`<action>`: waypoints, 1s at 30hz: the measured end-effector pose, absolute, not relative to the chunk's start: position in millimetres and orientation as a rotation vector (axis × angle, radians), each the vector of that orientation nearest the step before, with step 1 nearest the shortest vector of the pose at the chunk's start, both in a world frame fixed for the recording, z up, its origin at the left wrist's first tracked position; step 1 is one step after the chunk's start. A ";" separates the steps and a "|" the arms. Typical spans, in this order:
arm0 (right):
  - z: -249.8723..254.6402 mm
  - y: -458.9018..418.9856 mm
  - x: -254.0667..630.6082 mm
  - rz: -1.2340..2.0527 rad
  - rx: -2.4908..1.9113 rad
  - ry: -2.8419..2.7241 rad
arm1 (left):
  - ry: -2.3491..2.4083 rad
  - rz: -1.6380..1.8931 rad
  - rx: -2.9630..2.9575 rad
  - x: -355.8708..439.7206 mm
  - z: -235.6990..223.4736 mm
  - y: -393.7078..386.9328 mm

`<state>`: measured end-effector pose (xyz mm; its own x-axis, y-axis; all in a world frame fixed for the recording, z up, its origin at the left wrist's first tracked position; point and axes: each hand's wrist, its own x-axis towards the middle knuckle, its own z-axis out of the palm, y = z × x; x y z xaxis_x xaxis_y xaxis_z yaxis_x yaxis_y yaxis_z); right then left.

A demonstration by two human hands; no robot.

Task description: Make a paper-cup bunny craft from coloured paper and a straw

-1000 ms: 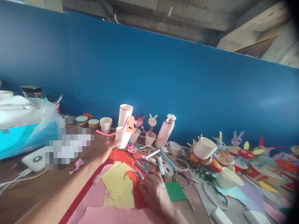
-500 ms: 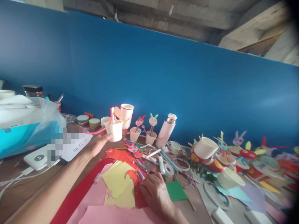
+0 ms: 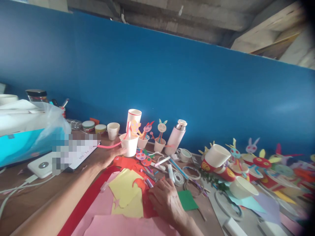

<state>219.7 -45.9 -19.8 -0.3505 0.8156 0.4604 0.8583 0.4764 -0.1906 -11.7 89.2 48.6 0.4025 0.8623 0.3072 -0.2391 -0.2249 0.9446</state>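
Note:
My left hand (image 3: 113, 156) grips the lower side of a white paper cup (image 3: 129, 146). An orange paper figure (image 3: 135, 127) stands in this cup, and a pink pipe cleaner (image 3: 109, 146) sticks out to its left. My right hand (image 3: 162, 198) rests on red paper, knuckles up and fingers curled inward; whatever they hold, if anything, is hidden. Just beyond these fingers lie a small glue stick (image 3: 149, 183) and dark scissors (image 3: 152, 177). Yellow paper (image 3: 125, 188) and pink paper (image 3: 128, 226) spread between my arms.
Behind the held cup stand a tall paper cup (image 3: 134, 116), two small cups with paper figures, and a pink thermos (image 3: 175, 137). Tape rolls (image 3: 178, 179) and green paper (image 3: 187, 200) lie to the right. Several decorated cups (image 3: 237, 170) crowd the far right. A power bank (image 3: 41, 165) sits left.
My left hand first moved the cup with the orange figure left and up, then brought it back right and lower, before the tall cup. My right hand has barely moved.

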 end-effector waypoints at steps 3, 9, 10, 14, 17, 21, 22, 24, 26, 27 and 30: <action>-16.5 -42.4 228.5 -0.141 -1.440 -2.165 | 0.564 1.039 1.401 -1.8 44.2 79.1; -12.9 -35.4 254.7 -0.201 -1.475 -2.049 | 0.527 0.928 1.445 9.7 19.2 75.1; -11.9 -34.6 259.7 -0.217 -1.484 -2.024 | 0.524 0.927 1.446 10.3 13.3 77.1; -7.3 -32.6 276.2 -0.288 -1.531 -1.937 | 0.490 0.994 1.469 10.6 -8.1 85.8; -5.7 -32.8 280.1 -0.312 -1.559 -1.918 | 0.481 0.976 1.523 9.9 -15.4 87.0; -6.8 -33.6 273.4 -0.280 -1.521 -1.952 | 0.478 0.957 1.559 10.8 -17.9 83.6; -7.4 -33.8 270.9 -0.272 -1.509 -1.965 | 0.473 0.960 1.560 11.3 -18.7 83.1; -8.7 -33.9 266.3 -0.259 -1.495 -1.984 | 0.463 0.941 1.566 11.8 -21.1 83.1; -9.6 -33.9 263.3 -0.242 -1.489 -1.996 | 0.466 0.907 1.587 11.4 -24.5 84.5; -9.8 -33.9 262.6 -0.232 -1.488 -1.999 | 0.474 0.899 1.600 11.0 -26.3 85.5; -8.7 -33.8 263.3 -0.222 -1.489 -1.995 | 0.518 0.918 1.626 9.3 -28.9 88.1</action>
